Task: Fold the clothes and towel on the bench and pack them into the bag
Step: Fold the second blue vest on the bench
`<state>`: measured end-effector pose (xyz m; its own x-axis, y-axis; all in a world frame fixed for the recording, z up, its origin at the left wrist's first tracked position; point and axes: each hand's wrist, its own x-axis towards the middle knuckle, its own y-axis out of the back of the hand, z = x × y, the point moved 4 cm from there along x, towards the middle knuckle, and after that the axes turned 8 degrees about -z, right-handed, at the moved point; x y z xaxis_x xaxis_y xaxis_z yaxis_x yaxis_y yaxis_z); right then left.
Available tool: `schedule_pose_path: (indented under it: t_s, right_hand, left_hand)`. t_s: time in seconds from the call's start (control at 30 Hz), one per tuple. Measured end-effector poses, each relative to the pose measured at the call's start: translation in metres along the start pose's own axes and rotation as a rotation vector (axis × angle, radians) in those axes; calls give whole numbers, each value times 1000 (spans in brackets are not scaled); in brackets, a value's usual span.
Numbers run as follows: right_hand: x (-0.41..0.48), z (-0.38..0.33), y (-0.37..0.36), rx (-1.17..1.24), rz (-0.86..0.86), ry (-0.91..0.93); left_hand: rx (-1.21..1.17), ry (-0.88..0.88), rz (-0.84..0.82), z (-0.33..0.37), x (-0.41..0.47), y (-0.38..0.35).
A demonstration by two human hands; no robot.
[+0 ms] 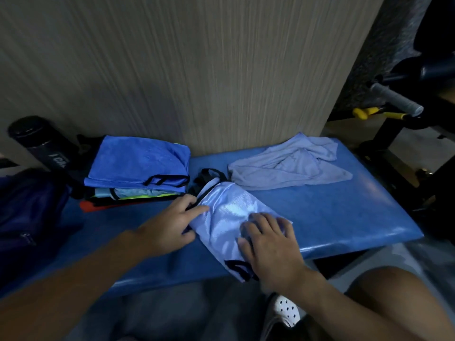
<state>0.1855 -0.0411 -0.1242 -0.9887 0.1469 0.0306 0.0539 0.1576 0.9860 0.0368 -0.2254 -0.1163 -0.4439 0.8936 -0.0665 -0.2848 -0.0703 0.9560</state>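
Note:
A light blue mesh vest with black trim (222,219) lies folded into a narrow strip on the blue padded bench (344,212). My left hand (170,223) rests on its left edge with fingers fairly straight. My right hand (268,244) presses flat on its lower right part. A stack of folded clothes (138,172) with a royal blue piece on top sits at the back left. A crumpled pale blue towel (290,166) lies at the back right. A dark blue bag (29,217) sits at the far left.
A black bottle (41,143) leans against the wood-grain wall (197,70) behind the stack. Black gym equipment with a grey handle (396,99) and yellow parts stands at the right. My knee (398,306) and a white clog (285,311) are below the bench's front edge.

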Motion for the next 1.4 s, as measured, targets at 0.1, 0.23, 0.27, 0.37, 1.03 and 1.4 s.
schedule_pose_path:
  t_s: [0.1, 0.23, 0.27, 0.37, 1.03, 1.4]
  right_hand:
    - [7, 21, 5, 35, 37, -98]
    - [16, 49, 11, 77, 38, -129]
    - [18, 52, 12, 67, 43, -119]
    - [22, 61, 17, 68, 89, -151]
    - [46, 93, 15, 260, -11, -337]
    - [43, 117, 34, 442, 190, -443]
  left_hand:
    - [-49, -26, 4, 21, -7, -4]
    - [-44, 45, 61, 50, -4, 9]
    - [-70, 77, 111, 52, 3, 16]
    - [-109, 118, 289, 45, 33, 36]
    - [-114, 419, -58, 1, 108, 25]
    - [-293, 559, 240, -6, 81, 26]
